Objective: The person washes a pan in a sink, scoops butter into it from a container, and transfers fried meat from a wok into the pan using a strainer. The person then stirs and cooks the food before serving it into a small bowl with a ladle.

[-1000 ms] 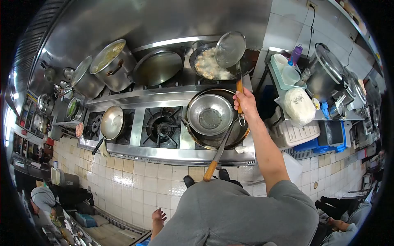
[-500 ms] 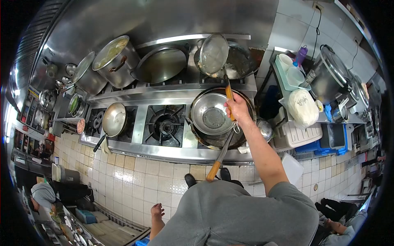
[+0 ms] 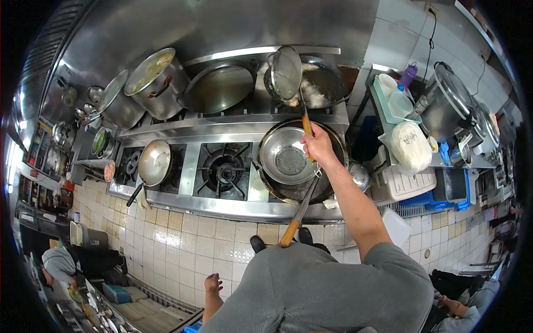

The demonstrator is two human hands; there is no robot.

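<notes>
In the head camera's view, I have the fingers of my right hand (image 3: 318, 145) clenched around the wooden handle (image 3: 306, 123) of a wire-mesh skimmer (image 3: 286, 73), its round mesh beyond my fingertips and above the left side of the rear wok (image 3: 326, 67). Nearer, a round steel bowl (image 3: 271, 158) sits inside the front wok (image 3: 323, 188), while my left hand (image 3: 212, 283) hangs over the tiled floor (image 3: 183, 250), fingers released and loosely curled.

The right arm (image 3: 356, 201) is outstretched, right hand (image 3: 318, 144) clenched; the left hand (image 3: 213, 283) hangs low, loosely curled.
</notes>
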